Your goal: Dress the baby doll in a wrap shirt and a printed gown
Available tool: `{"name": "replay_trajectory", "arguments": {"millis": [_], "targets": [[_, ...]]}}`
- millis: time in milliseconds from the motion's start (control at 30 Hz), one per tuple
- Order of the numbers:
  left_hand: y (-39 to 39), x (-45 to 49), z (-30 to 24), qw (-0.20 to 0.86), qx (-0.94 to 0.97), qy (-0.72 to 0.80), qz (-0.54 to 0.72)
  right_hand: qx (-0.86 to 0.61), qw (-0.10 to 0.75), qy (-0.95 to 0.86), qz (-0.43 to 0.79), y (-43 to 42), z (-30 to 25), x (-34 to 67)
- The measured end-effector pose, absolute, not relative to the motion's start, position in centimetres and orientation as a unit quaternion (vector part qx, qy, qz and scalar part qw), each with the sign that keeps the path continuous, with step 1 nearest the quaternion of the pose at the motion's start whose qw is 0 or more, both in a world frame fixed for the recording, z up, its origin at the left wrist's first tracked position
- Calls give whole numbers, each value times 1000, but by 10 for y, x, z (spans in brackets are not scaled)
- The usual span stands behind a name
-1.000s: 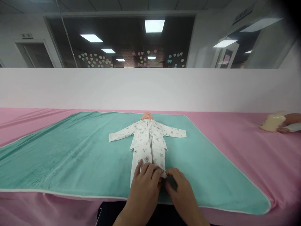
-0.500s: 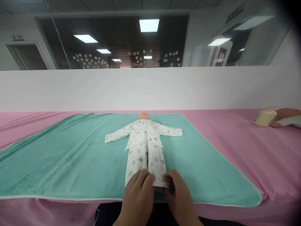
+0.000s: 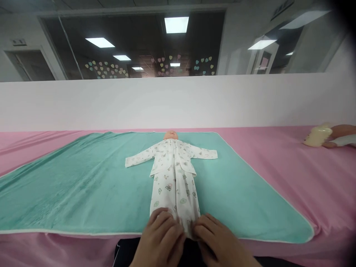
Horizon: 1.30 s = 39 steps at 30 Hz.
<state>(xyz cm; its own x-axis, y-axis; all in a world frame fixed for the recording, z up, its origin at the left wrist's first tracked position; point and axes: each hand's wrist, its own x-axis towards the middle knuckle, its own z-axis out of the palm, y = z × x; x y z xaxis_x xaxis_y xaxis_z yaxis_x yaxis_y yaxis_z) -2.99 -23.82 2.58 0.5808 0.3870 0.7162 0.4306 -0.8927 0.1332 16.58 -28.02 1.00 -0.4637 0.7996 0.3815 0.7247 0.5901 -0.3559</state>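
Note:
A baby doll (image 3: 170, 135) lies on its back with its head away from me, arms spread. It wears a white printed top (image 3: 164, 155) and matching white printed pants (image 3: 161, 189). With fingers curled, my left hand (image 3: 162, 237) grips the lower end of the pants leg on the right. My right hand (image 3: 215, 237) pinches the outer edge of that same leg end. The cuff and the doll's foot there are hidden by my fingers.
A teal blanket (image 3: 105, 185) with white edging lies under the doll, on a pink sheet (image 3: 278, 159). At the far right a cream-coloured bottle (image 3: 317, 135) stands beside a person's arm (image 3: 345, 130). A white wall (image 3: 167, 100) rises behind.
Both hands have moved down toward me, and the pants leg on the right is stretched longer between them. Its white cuff no longer shows. The view has tilted slightly.

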Motion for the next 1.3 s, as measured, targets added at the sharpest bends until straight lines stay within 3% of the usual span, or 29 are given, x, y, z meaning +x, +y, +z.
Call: {"name": "replay_trajectory", "arguments": {"millis": [100,300,467,533,833,1000,1100,1200,1300], "targets": [[-220,-48,30,-24,-872,-293,-391,-457,249,-840,155,-274,44,182],[-161,-46,37,-7,-834,-423,-353,-563,354,-728,166,-205,80,186],[-117,-16,41,41,-819,-484,-304,-649,218,-725,78,-119,63,163],[-108,-10,39,65,-818,-489,-295,-656,200,-727,35,-99,50,158],[-109,-8,29,49,-843,-404,-352,-608,369,-703,10,-87,41,158],[-108,-9,28,17,-858,-376,-350,-552,348,-758,-10,-88,42,138],[-110,-9,28,-12,-851,-384,-358,-532,357,-766,50,-91,41,142],[-109,-10,32,-85,-821,-411,-387,-519,417,-737,118,-88,44,154],[-95,-13,44,-234,-747,-453,-427,-554,487,-668,101,-71,52,160]]}}
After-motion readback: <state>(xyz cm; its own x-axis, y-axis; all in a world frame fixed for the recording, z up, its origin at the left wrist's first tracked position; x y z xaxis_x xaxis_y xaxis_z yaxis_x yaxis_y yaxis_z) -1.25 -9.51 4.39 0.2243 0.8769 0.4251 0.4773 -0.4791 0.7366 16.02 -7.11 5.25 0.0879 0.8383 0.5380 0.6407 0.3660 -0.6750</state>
